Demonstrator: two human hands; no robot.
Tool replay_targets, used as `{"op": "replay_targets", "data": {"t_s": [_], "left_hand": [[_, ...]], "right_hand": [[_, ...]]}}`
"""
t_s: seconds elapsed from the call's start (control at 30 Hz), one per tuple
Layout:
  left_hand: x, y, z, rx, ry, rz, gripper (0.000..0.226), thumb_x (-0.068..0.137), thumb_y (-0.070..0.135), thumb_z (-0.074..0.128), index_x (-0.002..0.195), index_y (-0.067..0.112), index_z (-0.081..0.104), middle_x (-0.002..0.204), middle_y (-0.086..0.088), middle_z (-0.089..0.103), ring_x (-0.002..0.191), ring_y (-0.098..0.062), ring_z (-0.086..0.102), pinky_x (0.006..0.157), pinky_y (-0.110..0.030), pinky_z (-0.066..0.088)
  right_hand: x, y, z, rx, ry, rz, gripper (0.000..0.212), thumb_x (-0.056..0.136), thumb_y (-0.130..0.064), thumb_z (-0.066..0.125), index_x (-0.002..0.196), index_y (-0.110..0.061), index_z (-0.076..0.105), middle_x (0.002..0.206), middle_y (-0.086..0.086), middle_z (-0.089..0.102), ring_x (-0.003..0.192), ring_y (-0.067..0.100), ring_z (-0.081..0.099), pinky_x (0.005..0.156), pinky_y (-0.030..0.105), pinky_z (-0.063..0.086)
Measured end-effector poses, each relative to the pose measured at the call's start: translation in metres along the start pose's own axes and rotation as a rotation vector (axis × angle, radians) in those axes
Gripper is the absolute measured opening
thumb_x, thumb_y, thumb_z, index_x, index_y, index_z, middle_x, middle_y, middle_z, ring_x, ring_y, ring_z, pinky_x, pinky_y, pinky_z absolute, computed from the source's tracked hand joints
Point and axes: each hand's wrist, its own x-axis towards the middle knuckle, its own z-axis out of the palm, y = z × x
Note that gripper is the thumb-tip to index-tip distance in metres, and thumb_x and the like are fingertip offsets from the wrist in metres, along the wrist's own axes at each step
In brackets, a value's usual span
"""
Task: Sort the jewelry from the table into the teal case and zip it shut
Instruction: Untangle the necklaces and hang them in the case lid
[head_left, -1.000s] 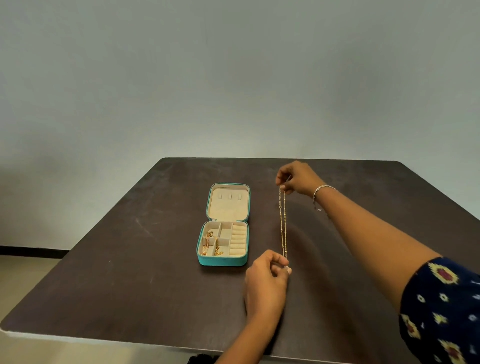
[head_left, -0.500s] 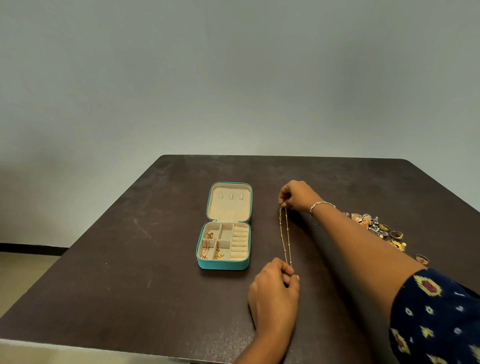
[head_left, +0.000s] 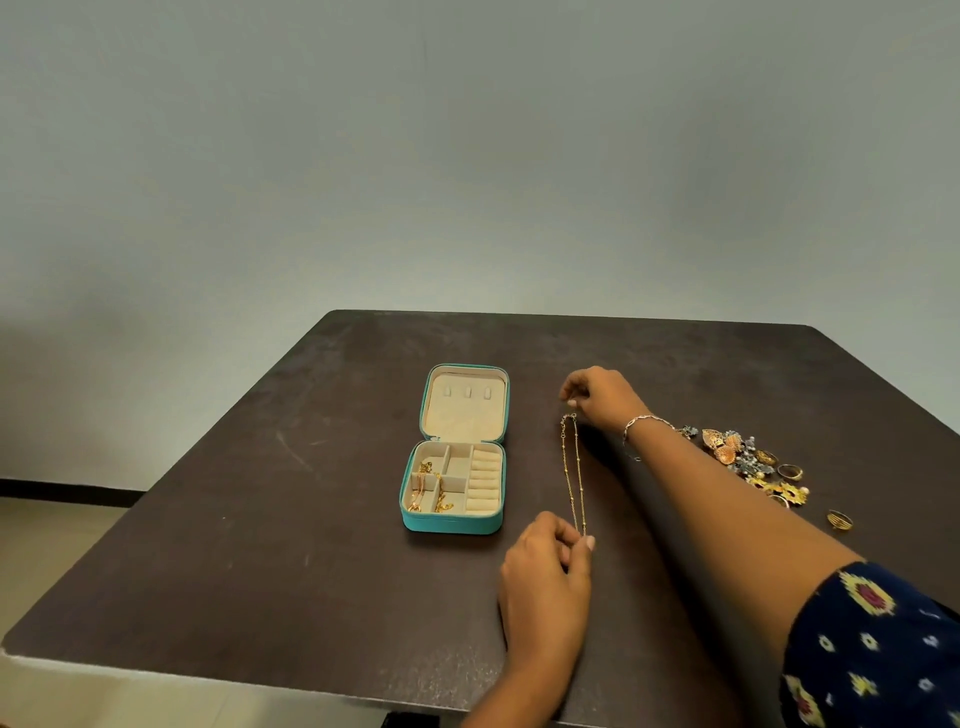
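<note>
Head view: thin gold bead chain lies vertical, right of open teal case; left hand pinches bottom, right hand top.

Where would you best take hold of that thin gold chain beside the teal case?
At its two ends, pinched from above, I'd say. The gold chain is limp and doubled into a long narrow loop, so a mid-length grab would likely let it sag and tangle. The left hand pinches the near end and the right hand the far end, holding it straight.
</note>
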Motion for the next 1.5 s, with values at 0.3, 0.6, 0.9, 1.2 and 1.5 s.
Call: {"op": "replay_targets", "data": {"t_s": [0.3, 0.6, 0.9, 1.2, 1.5], "left_hand": [[-0.011, -0.002, -0.013, -0.275, 0.099, -0.003, 0.019, 0.086, 0.006, 0.056, 0.075, 0.021, 0.056, 0.064, 0.01, 0.053, 0.06, 0.003, 0.049, 0.054, -0.008, 0.037], [0.015, -0.027, -0.07, -0.137, 0.548, 0.095, 0.016, 0.086, 0.01, 0.06, 0.081, 0.025, 0.059, 0.076, 0.01, 0.056, 0.073, -0.016, 0.052, 0.064, -0.027, 0.042], [0.056, -0.061, -0.098, -0.076, 0.443, -0.004, 0.018, 0.089, 0.008, 0.053, 0.105, 0.012, 0.059, 0.106, -0.001, 0.059, 0.105, -0.019, 0.052, 0.086, -0.034, 0.045], [0.059, -0.066, -0.099, -0.147, 0.323, -0.044, 0.024, 0.086, 0.005, 0.054, 0.106, 0.018, 0.054, 0.099, 0.001, 0.064, 0.1, -0.017, 0.058, 0.089, -0.035, 0.048], [0.059, -0.065, -0.1, -0.121, 0.305, -0.054, 0.023, 0.087, 0.007, 0.053, 0.105, 0.021, 0.055, 0.095, 0.007, 0.061, 0.099, -0.015, 0.058, 0.087, -0.036, 0.049]], "right_hand": [[-0.061, -0.033, -0.002, 0.304, 0.207, -0.071, 0.013, 0.084, -0.003, 0.06, 0.091, -0.01, 0.068, 0.09, 0.002, 0.066, 0.087, 0.011, 0.058, 0.078, 0.022, 0.045], [-0.095, -0.079, 0.014, 0.288, 0.083, -0.22, 0.009, 0.082, -0.007, 0.064, 0.088, -0.011, 0.069, 0.094, 0.003, 0.069, 0.088, 0.012, 0.06, 0.084, 0.027, 0.049], [-0.084, -0.125, 0.033, 0.139, -0.022, -0.286, 0.013, 0.084, -0.013, 0.062, 0.094, -0.013, 0.071, 0.099, 0.003, 0.067, 0.084, 0.009, 0.052, 0.078, 0.022, 0.042], [-0.077, -0.15, 0.057, -0.11, -0.144, -0.278, 0.019, 0.082, -0.02, 0.062, 0.099, -0.016, 0.07, 0.095, 0.005, 0.063, 0.092, 0.021, 0.059, 0.075, 0.031, 0.047], [-0.074, -0.15, 0.062, -0.019, -0.092, -0.213, 0.015, 0.083, -0.013, 0.06, 0.091, -0.015, 0.072, 0.09, 0.007, 0.071, 0.087, 0.022, 0.062, 0.073, 0.027, 0.044]]}}
